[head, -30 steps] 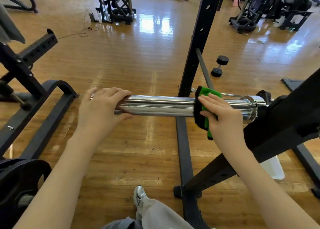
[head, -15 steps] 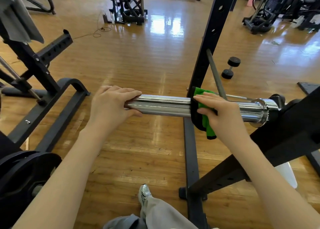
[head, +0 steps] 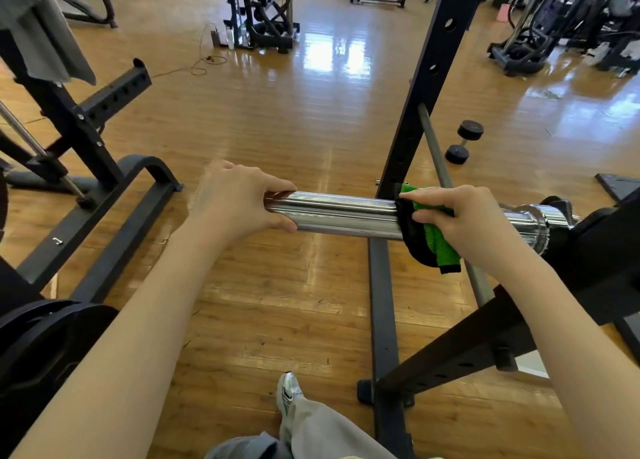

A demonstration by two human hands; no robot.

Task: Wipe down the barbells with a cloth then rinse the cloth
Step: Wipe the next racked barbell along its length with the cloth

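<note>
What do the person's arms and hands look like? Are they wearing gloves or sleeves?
No gloves and no sleeves. Both forearms are bare all the way down the picture. The left hand and the right hand are bare too, with no rings, watch or bracelets showing. The fingernails look short and plain.

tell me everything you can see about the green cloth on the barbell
The cloth is bright green with a nubby, towel-like weave and a black edge or backing. It is draped over the chrome barbell sleeve, a little short of the collar, with its lower end hanging below the sleeve. The right hand grips it against the sleeve, fingers curled over the top. The left hand holds the sleeve's free end, apart from the cloth.
</note>
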